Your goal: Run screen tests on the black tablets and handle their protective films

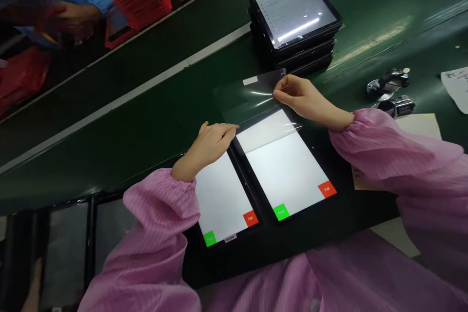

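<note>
A clear film sheet (234, 97) with a small white label lies slanted over the top end of a lit tablet (292, 161). My right hand (302, 97) pinches the film's upper right edge between thumb and fingertips. At the film's left edge, by the tablet's top corner, is my left hand (215, 141); its fingers are bent together on the edge and partly hidden. Under my left wrist, a second lit tablet (223, 195) lies beside the first. Both screens are white with green and red squares at the bottom, the red ones marked "Fail".
Behind my right hand stands a stack of tablets (296, 9). Metal clamp-like parts (389, 83) and a paper sheet (420, 126) lie at right. Dark tablets (66, 248) are at lower left. Across the ledge, a co-worker's hands (78, 17) are near red-cased stacks (144, 0).
</note>
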The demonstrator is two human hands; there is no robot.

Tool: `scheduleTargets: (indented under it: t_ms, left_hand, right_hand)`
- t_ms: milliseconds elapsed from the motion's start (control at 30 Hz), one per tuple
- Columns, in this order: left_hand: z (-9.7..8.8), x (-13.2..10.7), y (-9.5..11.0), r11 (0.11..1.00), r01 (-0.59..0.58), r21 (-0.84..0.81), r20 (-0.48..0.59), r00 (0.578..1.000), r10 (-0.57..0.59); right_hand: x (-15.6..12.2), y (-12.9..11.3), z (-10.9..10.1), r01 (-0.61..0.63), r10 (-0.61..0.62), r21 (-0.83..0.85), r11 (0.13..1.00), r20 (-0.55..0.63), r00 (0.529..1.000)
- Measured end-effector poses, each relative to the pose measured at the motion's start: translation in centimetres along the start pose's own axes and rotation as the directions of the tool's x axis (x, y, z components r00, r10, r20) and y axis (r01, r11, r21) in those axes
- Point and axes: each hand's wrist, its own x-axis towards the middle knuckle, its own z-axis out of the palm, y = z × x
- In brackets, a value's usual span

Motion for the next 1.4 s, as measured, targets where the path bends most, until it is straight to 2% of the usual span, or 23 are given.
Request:
scheduleTargets:
  t_ms: [67,167,233,300,467,667,967,1133,1233,1300,1400]
  left_hand:
    - [0.0,-1.1,-0.9,0.999,0.04,-0.006,-0.056,0.998,-0.04]
    - [0.2,-2.7,-3.0,0.988,0.155,-0.026,-0.174,0.972,-0.157]
    - [0.8,-3.4,-4.3,0.977,0.209,-0.044,-0.197,0.957,-0.213]
    - [1.4,-3.9,-4.9,0.975,0.214,-0.054,-0.195,0.956,-0.221]
    - [2.4,-4.3,-3.8,0.987,0.153,-0.038,-0.212,0.964,-0.158]
    - [2.5,-3.8,-2.0,1.0,-0.004,-0.019,-0.237,0.972,0.0]
    - [2.5,-3.4,-1.7,0.996,-0.09,-0.005,-0.284,0.955,0.085]
    - [1.9,-3.3,-2.1,0.996,-0.088,0.023,-0.288,0.953,0.091]
    - [1.9,-5.4,-3.5,0.991,-0.047,0.124,-0.303,0.949,0.082]
    - [2.7,-8.3,-4.6,0.977,-0.052,0.207,-0.356,0.926,0.124]
    - [4.9,-14.2,-5.6,0.929,-0.217,0.301,-0.409,0.85,0.331]
  right_hand:
    - [0.2,0.6,0.9,-0.025,0.025,0.045,0.999,0.003,1.0]
    - [0.3,1.5,1.9,-0.028,0.03,0.088,0.996,-0.016,0.999]
    - [0.4,2.1,2.2,-0.023,0.027,0.103,0.994,-0.037,0.999]
    - [0.4,2.5,2.3,-0.013,0.019,0.108,0.994,-0.055,0.998]
    - [0.2,2.8,2.3,-0.003,0.012,0.102,0.995,-0.086,0.996]
    - [-0.2,3.0,2.3,0.003,0.009,0.114,0.993,-0.108,0.994]
    - [-0.1,3.4,2.3,0.014,-0.003,0.098,0.995,-0.112,0.994]
    - [-0.2,3.1,2.2,0.027,-0.018,0.076,0.997,-0.115,0.993]
    - [-0.2,3.0,2.3,0.029,-0.022,0.055,0.998,-0.125,0.992]
    - [-0.3,3.0,2.4,0.024,-0.019,0.042,0.999,-0.128,0.992]
    - [-0.3,3.1,2.6,0.012,-0.008,0.028,1.0,-0.126,0.992]
